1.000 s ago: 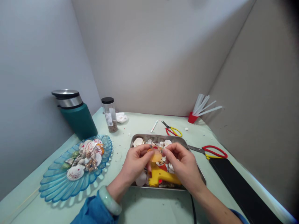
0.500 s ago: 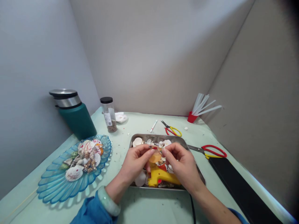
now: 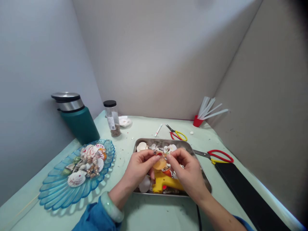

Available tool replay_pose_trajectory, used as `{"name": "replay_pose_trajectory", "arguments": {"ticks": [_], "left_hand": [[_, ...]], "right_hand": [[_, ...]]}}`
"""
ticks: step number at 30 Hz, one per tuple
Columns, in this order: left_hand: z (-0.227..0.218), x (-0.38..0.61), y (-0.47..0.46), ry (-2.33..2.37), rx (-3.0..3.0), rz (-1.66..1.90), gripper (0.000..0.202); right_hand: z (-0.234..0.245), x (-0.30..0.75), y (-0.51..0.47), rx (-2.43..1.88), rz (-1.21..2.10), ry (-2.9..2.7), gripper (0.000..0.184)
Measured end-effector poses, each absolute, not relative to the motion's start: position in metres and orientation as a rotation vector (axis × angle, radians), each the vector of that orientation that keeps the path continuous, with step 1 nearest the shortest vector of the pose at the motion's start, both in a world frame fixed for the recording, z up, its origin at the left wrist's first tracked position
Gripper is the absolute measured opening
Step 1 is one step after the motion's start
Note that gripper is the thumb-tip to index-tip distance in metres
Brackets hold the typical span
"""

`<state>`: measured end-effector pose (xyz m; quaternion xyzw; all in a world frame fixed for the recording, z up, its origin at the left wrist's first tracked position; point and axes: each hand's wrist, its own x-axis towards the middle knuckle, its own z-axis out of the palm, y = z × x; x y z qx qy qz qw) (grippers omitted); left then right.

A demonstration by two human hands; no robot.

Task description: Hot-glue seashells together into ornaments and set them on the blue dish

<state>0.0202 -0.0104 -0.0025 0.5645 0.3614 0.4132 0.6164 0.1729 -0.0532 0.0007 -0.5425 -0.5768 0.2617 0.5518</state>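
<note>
Above a metal tray, both my hands pinch an orange seashell by its upper edge. My left hand has thumb and forefinger closed on the left side of it, with a small red bit by the fingertips. At the shell's upper right, the thumb and forefinger of my right hand are closed as well; a tiny piece there is too small to name. Below lies a yellow glue gun across the tray, partly covered by my right hand. White shells fill much of the tray.
To the left is a blue scalloped plate of shells, with a green bottle and a clear jar behind. Two scissors, a marker, a red cup of glue sticks and a long black case lie around the tray.
The orange shell has tilted slightly between my fingers, and my right hand has shifted a little. Everything else stays where it was.
</note>
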Motion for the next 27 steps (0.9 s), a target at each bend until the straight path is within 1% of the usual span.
{"name": "replay_pose_trajectory", "arguments": {"ticks": [6,12,16,22,27], "left_hand": [[-0.0037,0.0193,-0.0115,0.827,1.318,0.977,0.025],[-0.0022,0.0199,-0.0119,0.826,1.315,1.031,0.023],[-0.0003,0.0196,-0.0128,0.836,1.311,1.05,0.023],[-0.0009,0.0194,-0.0145,0.835,1.343,1.031,0.025],[-0.0016,0.0191,-0.014,0.819,1.303,1.045,0.022]], "right_hand": [[0.0005,0.173,-0.0536,-1.276,0.602,-1.383,0.02],[0.0,0.1733,-0.0522,-1.239,0.678,-1.369,0.018],[0.0019,0.1723,-0.0517,-1.227,0.669,-1.366,0.015],[0.0008,0.173,-0.0518,-1.246,0.657,-1.369,0.017],[-0.0026,0.174,-0.053,-1.234,0.673,-1.388,0.017]]}}
